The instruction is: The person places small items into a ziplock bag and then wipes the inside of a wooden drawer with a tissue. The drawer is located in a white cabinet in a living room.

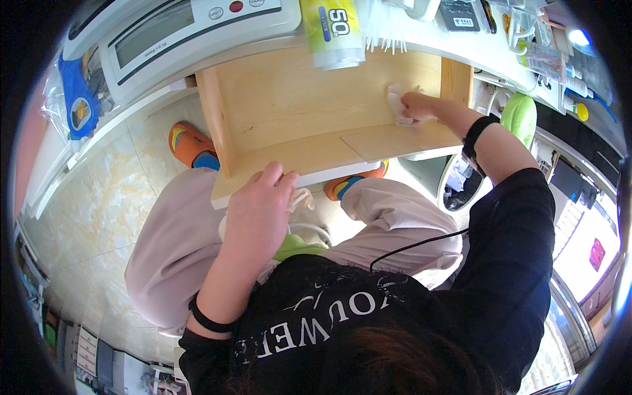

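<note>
A wooden drawer (306, 94) stands pulled out below the white desktop, its floor bare light wood. Inside its right end, my right hand (419, 107) pinches a crumpled white tissue (395, 101) against the wood. My left hand (264, 207) is hooked over the drawer's front panel (326, 174) near its left end, knuckles up; the thumb is hidden. Below those fingers shows a crumpled pale piece, perhaps tissue or plastic (301, 200); whether the hand holds it I cannot tell.
On the desktop above are a digital scale (158, 39), a yellow-green roll (333, 32) overhanging the drawer, white cable ties (387, 24) and a dark boxy device (459, 15). A blue tape dispenser (79, 98) lies left. A round bin (461, 180) stands right, near my knee.
</note>
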Action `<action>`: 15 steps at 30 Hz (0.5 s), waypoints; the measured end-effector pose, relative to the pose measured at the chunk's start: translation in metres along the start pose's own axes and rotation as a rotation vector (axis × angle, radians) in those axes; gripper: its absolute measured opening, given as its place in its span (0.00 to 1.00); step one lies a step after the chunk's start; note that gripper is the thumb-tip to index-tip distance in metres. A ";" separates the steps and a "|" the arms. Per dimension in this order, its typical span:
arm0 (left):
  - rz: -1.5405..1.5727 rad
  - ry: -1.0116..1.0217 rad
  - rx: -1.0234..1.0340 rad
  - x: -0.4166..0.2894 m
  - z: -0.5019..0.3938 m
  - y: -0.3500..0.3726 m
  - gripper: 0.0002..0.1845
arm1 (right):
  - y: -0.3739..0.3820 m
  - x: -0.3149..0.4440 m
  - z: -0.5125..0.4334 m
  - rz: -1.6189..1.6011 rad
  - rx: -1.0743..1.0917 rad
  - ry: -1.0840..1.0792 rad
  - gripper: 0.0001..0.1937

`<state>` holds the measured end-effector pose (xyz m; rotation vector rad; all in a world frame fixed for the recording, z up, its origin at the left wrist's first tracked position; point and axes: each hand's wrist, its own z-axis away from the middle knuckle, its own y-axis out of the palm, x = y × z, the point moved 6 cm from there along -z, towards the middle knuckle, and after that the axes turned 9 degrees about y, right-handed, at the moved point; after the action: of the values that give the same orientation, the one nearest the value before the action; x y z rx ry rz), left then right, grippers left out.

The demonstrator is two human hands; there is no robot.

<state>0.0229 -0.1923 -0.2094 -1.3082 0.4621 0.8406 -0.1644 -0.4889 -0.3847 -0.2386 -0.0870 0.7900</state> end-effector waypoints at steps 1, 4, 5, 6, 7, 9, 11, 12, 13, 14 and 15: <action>0.002 0.002 -0.008 0.000 0.001 0.000 0.17 | 0.001 0.015 -0.001 -0.116 0.006 0.038 0.09; -0.021 0.025 -0.038 -0.001 0.003 0.001 0.14 | 0.005 0.061 -0.002 -0.217 0.027 0.024 0.09; -0.030 0.036 -0.051 -0.002 0.004 0.001 0.13 | 0.006 0.075 -0.004 -0.208 0.034 -0.004 0.09; -0.038 0.035 -0.052 -0.001 0.005 0.002 0.14 | 0.008 0.090 -0.009 -0.197 0.041 -0.035 0.09; -0.042 0.036 -0.055 0.000 0.006 0.002 0.14 | 0.008 0.106 -0.013 -0.209 0.053 -0.126 0.10; -0.029 0.035 -0.056 0.000 0.007 0.005 0.16 | 0.015 0.138 -0.026 -0.272 0.044 -0.245 0.12; 0.000 0.025 -0.054 0.002 0.008 0.006 0.18 | 0.021 0.176 -0.033 -0.356 0.040 -0.428 0.14; -0.009 0.022 -0.049 0.003 0.008 0.007 0.17 | 0.019 0.195 -0.034 -0.364 0.028 -0.518 0.14; -0.019 0.016 -0.045 0.003 0.009 0.008 0.17 | 0.018 0.214 -0.032 -0.370 0.015 -0.607 0.15; -0.029 0.010 -0.041 0.003 0.009 0.009 0.16 | 0.017 0.235 -0.028 -0.345 -0.011 -0.691 0.15; -0.031 0.010 -0.046 0.003 0.009 0.009 0.17 | 0.022 0.240 -0.028 -0.439 0.092 -0.563 0.12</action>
<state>0.0162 -0.1825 -0.2152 -1.3591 0.4322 0.8233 -0.0060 -0.3080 -0.4203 0.0968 -0.6121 0.4019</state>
